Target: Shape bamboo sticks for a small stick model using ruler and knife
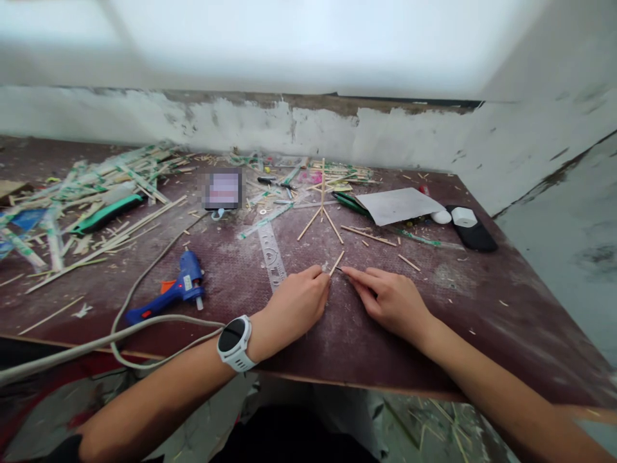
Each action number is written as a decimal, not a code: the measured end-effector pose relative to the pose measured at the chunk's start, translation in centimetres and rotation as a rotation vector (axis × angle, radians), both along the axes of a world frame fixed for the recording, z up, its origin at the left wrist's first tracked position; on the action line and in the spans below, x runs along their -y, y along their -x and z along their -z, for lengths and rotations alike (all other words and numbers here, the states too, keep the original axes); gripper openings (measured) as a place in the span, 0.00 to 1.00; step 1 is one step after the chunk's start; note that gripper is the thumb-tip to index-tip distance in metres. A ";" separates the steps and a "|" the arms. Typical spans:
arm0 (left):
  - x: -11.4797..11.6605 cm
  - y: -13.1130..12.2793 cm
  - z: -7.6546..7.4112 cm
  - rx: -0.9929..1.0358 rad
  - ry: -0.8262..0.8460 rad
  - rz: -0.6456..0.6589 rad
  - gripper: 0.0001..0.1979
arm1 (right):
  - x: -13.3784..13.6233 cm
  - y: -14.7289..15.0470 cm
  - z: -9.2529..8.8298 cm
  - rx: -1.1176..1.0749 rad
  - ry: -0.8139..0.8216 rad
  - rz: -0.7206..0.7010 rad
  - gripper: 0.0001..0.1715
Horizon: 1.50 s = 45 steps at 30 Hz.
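Note:
My left hand is closed around a short thin wooden stick, whose upper end slants out past the fingers. My right hand pinches a small dark thin piece, its tip close to or touching the stick; its kind is too small to make out. Just beyond my hands, a wooden stick figure has one long stick and two shorter ones spreading from its near end. A clear plastic ruler with cut-out shapes lies beside my left hand, which partly covers it.
A blue glue gun lies at left, its grey cable crossing the table edge. Wrapped wooden sticks, a green-and-black cutter, and a phone are behind. A white sheet and black case lie at right.

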<state>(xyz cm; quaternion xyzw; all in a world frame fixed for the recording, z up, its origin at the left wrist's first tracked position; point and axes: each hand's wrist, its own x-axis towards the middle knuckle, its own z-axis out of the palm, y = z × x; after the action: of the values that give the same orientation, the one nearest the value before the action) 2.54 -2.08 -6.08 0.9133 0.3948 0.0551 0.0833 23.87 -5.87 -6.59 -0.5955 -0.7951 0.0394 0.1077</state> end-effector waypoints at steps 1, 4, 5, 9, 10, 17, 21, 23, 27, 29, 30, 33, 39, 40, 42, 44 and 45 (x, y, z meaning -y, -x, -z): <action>0.0 0.0 0.0 -0.003 0.001 0.001 0.12 | 0.0 0.0 0.0 0.013 0.002 -0.004 0.23; 0.1 0.0 -0.2 -0.006 0.016 0.003 0.12 | 0.0 0.0 0.0 0.047 0.014 -0.019 0.24; 0.1 -0.1 -0.3 -0.009 0.023 0.002 0.12 | 0.0 0.0 0.0 0.062 0.020 -0.021 0.24; 0.2 -0.2 -0.6 -0.035 0.039 0.006 0.12 | 0.0 0.1 -0.4 0.148 0.049 -0.006 0.25; 0.2 -0.2 -0.6 -0.043 0.036 0.011 0.12 | 0.0 0.1 -0.5 0.172 0.058 -0.005 0.26; 0.2 -0.1 -0.4 -0.085 -0.019 0.028 0.12 | -0.6 -0.1 -0.7 0.078 0.038 -0.018 0.22; 0.1 0.0 -0.1 -0.066 -0.041 0.023 0.12 | -0.6 -0.2 -0.1 -0.058 -0.018 0.000 0.21; 0.1 0.0 -0.1 -0.059 -0.036 0.019 0.12 | -0.6 -0.1 0.1 -0.048 -0.046 0.003 0.21; 0.2 0.0 -0.2 -0.064 0.001 0.001 0.12 | -0.7 0.0 0.3 0.018 -0.068 -0.004 0.22; 0.2 0.0 -0.3 -0.061 0.007 -0.004 0.12 | -0.7 0.0 0.3 0.039 -0.063 -0.018 0.23; 0.2 0.0 -0.3 -0.060 0.007 -0.003 0.11 | -0.8 0.0 0.3 0.047 -0.058 -0.025 0.23; 0.2 0.0 -0.3 -0.058 0.007 0.000 0.11 | -0.7 -0.1 0.2 0.070 -0.043 -0.035 0.24; 0.2 0.0 -0.3 -0.066 0.007 0.005 0.12 | -0.6 0.2 -0.2 0.185 0.008 -0.009 0.26; 0.1 0.0 -0.3 -0.069 0.007 0.009 0.11 | -0.5 0.4 -0.4 0.210 0.021 -0.005 0.26; 0.1 0.0 -0.2 -0.073 0.000 0.017 0.12 | -0.5 0.6 -0.7 0.252 0.045 0.001 0.26; 0.1 0.0 -0.2 -0.074 -0.011 0.018 0.12 | -0.4 0.7 -0.9 0.275 0.062 0.002 0.26; 0.1 0.0 -0.2 -0.073 -0.015 0.012 0.12 | -0.4 0.8 -1.0 0.274 0.064 0.001 0.26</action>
<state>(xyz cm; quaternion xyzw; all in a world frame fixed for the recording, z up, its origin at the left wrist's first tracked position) 2.53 -2.21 -5.88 0.9176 0.3918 0.0239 0.0624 23.11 -5.48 -5.63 -0.5988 -0.8004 -0.0171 -0.0210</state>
